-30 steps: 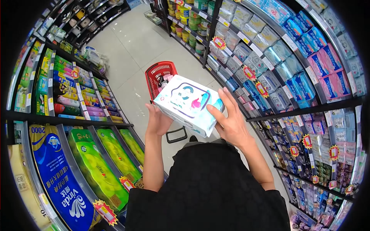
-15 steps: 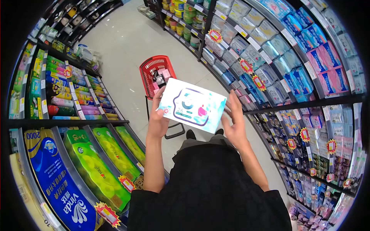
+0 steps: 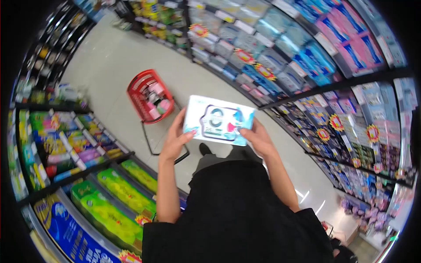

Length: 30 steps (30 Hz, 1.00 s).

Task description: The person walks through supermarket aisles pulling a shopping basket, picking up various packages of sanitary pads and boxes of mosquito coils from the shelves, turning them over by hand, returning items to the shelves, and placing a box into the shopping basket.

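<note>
A white-and-turquoise box (image 3: 219, 120) with a dark purple frame and a red spot on its face is held in front of my body. Its left end is gripped by my left hand (image 3: 176, 136), the thumb lying on the face near the lower corner. At the other end, my right hand (image 3: 259, 138) is closed round the lower right corner, thumb on the front. The fingers behind the box are hidden. Print on it is blurred.
A red shopping basket (image 3: 149, 98) with a long black handle stands on the floor ahead, holding pink, white and dark packs. Shelves of blue and pink packs (image 3: 315, 61) run along the right. Green packs (image 3: 109, 215) fill the left shelf. A person's dark clothing (image 3: 344, 252) shows lower right.
My right hand, its fingers spread at the box's edge before, has closed on the corner. The box is more level. The view has turned, so the basket appears further left and lower.
</note>
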Available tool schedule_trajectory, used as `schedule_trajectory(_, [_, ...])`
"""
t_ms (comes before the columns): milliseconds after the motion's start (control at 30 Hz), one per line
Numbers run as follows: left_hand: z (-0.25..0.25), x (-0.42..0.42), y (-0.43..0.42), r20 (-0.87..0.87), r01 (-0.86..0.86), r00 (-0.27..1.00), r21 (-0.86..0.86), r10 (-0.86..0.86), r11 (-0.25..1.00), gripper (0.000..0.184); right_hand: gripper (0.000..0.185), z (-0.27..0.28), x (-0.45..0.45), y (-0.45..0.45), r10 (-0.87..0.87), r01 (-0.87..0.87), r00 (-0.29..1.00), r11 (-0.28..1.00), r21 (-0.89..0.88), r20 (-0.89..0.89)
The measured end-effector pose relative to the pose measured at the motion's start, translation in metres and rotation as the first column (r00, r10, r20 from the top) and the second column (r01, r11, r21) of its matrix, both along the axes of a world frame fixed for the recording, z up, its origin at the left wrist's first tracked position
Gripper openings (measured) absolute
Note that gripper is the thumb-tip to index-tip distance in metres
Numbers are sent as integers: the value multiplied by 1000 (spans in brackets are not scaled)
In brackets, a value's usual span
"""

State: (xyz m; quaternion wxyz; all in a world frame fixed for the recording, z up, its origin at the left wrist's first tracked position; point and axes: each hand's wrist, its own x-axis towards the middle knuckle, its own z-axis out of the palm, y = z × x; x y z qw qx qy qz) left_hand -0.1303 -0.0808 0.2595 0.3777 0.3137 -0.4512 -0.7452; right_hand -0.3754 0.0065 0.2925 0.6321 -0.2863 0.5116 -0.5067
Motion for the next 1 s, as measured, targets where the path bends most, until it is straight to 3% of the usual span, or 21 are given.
schedule_trajectory(67, [4,-26,-7,21,87,996,124,-90,988,87,75,-12,-25,1,-8,6,999,999,-42,-53])
schedule_trajectory(233, [-3,-103,-32,370,304,874,92,-316,948,86,93,-28,-101,-2,51,-59,962,998,-20,-270])
schedule_trajectory(333, [-18,-166,-54,428,368,845,-27,-322,929,82,98,-63,-150,-12,41,-51,935,999,-18,-352])
schedule_trajectory(400, [-33,-209,-68,471,337,840,-64,-269,940,81,99,-77,-182,-26,-34,7,790,999,-47,-612])
schedule_trajectory(433, [-51,-229,-75,567,350,799,-168,-200,921,81,96,-70,-193,-35,-63,54,759,998,-34,-648])
schedule_trajectory(467, [-66,-247,-83,647,365,754,-270,-113,891,81,96,-78,-207,-43,-56,45,759,998,-33,-648])
schedule_trajectory(533, [-81,-281,-94,611,328,785,-266,-105,906,81,98,-107,-234,-56,-117,82,712,993,-83,-692])
schedule_trajectory(667, [-124,-341,-125,599,301,795,-249,-98,920,79,99,-123,-275,-76,-117,189,758,981,45,-641])
schedule_trajectory(800, [-133,-385,-161,649,389,756,-345,-83,854,74,96,-160,-306,-97,-176,228,758,974,2,-628])
schedule_trajectory(867, [-129,-398,-175,674,383,733,-299,-90,874,73,95,-177,-315,-105,-184,249,807,967,42,-561])
schedule_trajectory(1000, [-136,-424,-202,651,399,755,-363,-78,842,72,86,-162,-321,-130,-305,366,823,930,37,-479])
